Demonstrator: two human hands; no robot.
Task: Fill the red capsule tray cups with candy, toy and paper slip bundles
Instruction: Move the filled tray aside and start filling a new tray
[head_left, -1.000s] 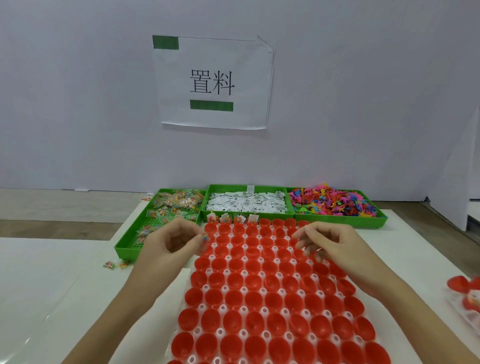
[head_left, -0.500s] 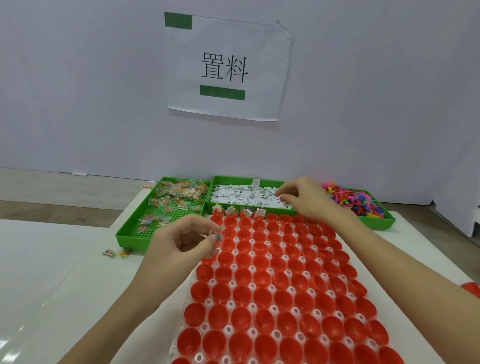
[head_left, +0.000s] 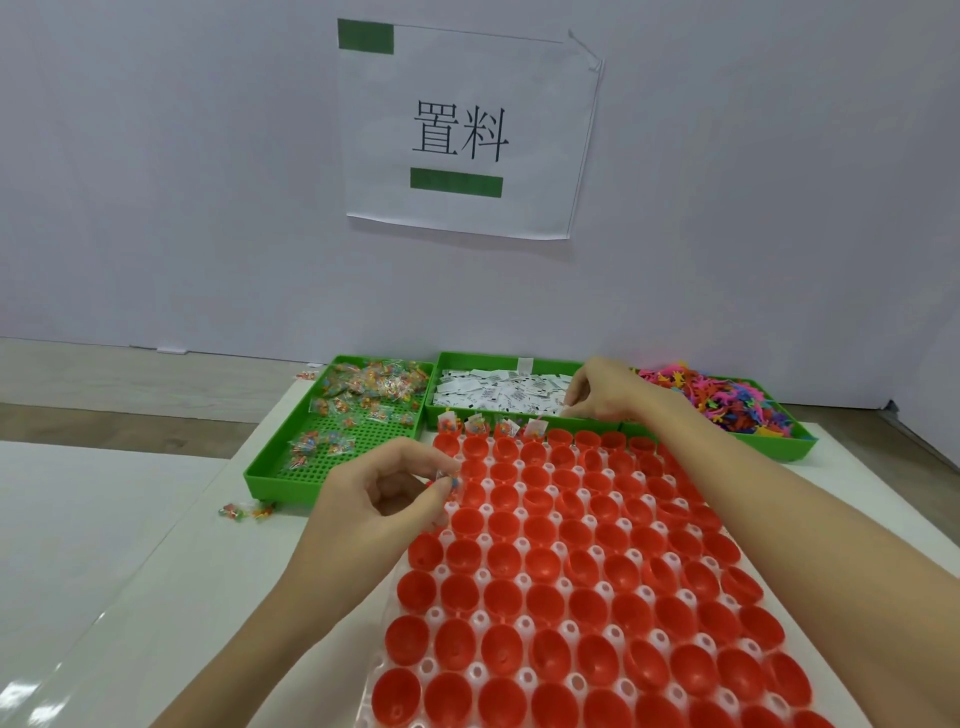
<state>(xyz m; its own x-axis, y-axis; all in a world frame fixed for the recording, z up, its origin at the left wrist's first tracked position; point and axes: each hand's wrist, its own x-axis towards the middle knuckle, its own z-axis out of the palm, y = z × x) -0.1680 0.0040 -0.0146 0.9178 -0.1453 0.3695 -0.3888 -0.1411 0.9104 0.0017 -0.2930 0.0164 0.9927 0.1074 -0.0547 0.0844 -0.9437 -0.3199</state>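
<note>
Three green bins line the far edge of your white table (head_left: 171, 571): candy bin (head_left: 332, 441) at the left, paper slip bin (head_left: 498, 389) in the middle, toy bin (head_left: 727, 405) at the right. Behind them stands a pale wall with a printed sign (head_left: 467, 135) taped up. Your red capsule tray (head_left: 582, 571) fills the near side of the table, and four cups at its far left corner carry bundles (head_left: 488, 426). A few stray candy packets (head_left: 244, 512) lie on the table just off the candy bin's near corner.

Your left hand (head_left: 384, 499) hovers over the tray's left edge, fingers curled, pinching a small candy packet (head_left: 451, 478) between thumb and forefinger. Your right hand (head_left: 608, 389) is now over the paper slip bin's right end, fingertips pinched down among the slips; a second ago it hung over the tray's far rows, and half a second ago it was already at the bin. The left has barely shifted.
</note>
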